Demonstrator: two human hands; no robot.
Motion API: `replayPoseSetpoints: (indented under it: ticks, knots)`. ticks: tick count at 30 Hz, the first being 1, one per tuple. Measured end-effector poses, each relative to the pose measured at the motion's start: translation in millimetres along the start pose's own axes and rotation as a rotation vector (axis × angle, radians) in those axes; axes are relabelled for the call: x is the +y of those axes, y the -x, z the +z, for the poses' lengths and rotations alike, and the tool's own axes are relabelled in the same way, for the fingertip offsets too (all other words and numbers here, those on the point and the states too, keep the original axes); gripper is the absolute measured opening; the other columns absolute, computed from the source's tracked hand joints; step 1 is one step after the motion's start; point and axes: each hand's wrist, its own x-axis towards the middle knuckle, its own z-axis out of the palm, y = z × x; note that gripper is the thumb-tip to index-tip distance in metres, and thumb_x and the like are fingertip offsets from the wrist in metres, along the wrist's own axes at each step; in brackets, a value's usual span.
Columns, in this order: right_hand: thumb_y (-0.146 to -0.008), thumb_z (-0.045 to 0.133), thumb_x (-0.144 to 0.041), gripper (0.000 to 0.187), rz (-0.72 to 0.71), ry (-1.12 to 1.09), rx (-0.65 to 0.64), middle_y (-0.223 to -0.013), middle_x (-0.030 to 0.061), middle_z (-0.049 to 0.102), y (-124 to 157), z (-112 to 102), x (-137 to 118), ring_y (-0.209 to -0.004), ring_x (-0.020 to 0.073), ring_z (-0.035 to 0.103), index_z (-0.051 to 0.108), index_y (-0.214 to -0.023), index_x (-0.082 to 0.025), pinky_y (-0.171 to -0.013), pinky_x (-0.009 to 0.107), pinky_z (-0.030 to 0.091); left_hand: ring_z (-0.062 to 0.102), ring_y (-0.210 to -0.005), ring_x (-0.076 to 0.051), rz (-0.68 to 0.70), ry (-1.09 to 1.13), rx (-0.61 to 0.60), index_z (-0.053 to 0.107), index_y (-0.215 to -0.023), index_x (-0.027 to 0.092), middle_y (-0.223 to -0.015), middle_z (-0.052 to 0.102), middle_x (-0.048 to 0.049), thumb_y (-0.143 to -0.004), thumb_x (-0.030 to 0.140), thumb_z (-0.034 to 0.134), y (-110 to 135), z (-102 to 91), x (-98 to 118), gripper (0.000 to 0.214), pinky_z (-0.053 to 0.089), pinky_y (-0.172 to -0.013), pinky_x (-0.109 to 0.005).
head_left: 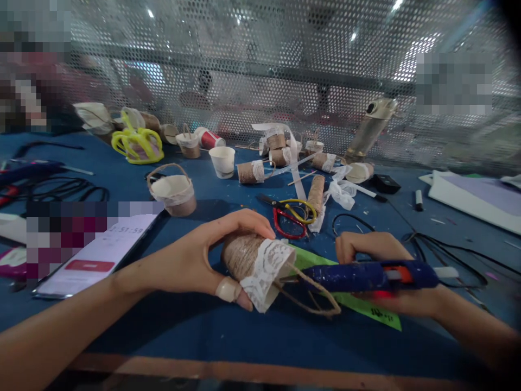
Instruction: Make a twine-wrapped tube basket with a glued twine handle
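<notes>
My left hand (203, 255) is wrapped round a paper cup covered in jute twine (244, 255), held on its side, with a white lace band (266, 271) at its rim and a loose twine handle (317, 301) hanging from it. A bandage sits on that thumb. My right hand (380, 271) grips a blue hot glue gun (366, 276) whose nozzle points left and meets the cup's rim by the twine end. Both hands hover just over the blue table (228, 331).
A phone with a timer (101, 250) lies left. Scissors (291, 212), a twine spool (315, 193), a finished cup basket (175, 193), several wrapped cups, a white cup (223, 161), yellow plastic piece (136, 144), black cables (439, 244), green paper (366, 307), mesh wall behind.
</notes>
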Motion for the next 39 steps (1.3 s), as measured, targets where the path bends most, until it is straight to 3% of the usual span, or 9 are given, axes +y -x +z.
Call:
replayPoseSetpoints:
  ticks: [4, 13, 22, 30, 39]
  knots:
    - [-0.08, 0.068, -0.039, 0.034, -0.026, 0.037, 0.002, -0.066, -0.0038, 0.046, -1, 3, 6, -0.058, 0.0132, 0.037, 0.039, -0.072, -0.023, -0.054, 0.028, 0.027, 0.057, -0.122, -0.031, 0.0, -0.002, -0.02, 0.059, -0.127, 0.026, -0.128, 0.06, -0.0092, -0.064, 0.022, 0.094, 0, 0.4, -2, 0.072, 0.047, -0.107, -0.038]
    - [-0.081, 0.065, -0.03, 0.03, -0.034, 0.086, -0.011, -0.064, -0.0052, 0.045, 3, 8, 4, -0.056, 0.0119, 0.034, 0.037, -0.072, -0.023, -0.054, 0.027, 0.025, 0.055, -0.124, -0.028, -0.013, 0.016, -0.036, 0.057, -0.128, 0.029, -0.128, 0.059, -0.0066, -0.066, 0.023, 0.092, -2, 4.2, -5, 0.071, 0.046, -0.107, -0.033]
    - [-0.077, 0.062, -0.019, 0.031, -0.018, 0.145, 0.001, -0.059, -0.0079, 0.039, 5, 12, -3, -0.054, 0.0102, 0.029, 0.033, -0.07, -0.023, -0.051, 0.026, 0.022, 0.054, -0.126, -0.031, -0.008, 0.006, -0.052, 0.056, -0.13, 0.027, -0.13, 0.059, -0.0093, -0.07, 0.026, 0.09, -2, 5.4, -6, 0.068, 0.045, -0.108, -0.038]
    - [-0.073, 0.064, -0.024, 0.029, -0.114, 0.137, 0.048, -0.059, -0.0091, 0.04, 6, 14, 7, -0.049, 0.0085, 0.03, 0.035, -0.07, -0.023, -0.047, 0.024, 0.022, 0.054, -0.125, -0.031, 0.034, 0.037, -0.053, 0.057, -0.129, 0.026, -0.129, 0.059, -0.0088, -0.066, 0.024, 0.093, -2, 5.7, -9, 0.073, 0.044, -0.108, -0.036]
    - [-0.073, 0.06, -0.023, 0.025, -0.089, 0.183, 0.046, -0.059, -0.0086, 0.041, 7, 15, 9, -0.05, 0.0087, 0.032, 0.035, -0.071, -0.023, -0.048, 0.024, 0.023, 0.053, -0.126, -0.029, 0.029, 0.051, -0.054, 0.058, -0.13, 0.027, -0.129, 0.059, -0.0071, -0.064, 0.022, 0.094, -3, 5.0, -9, 0.076, 0.044, -0.106, -0.032]
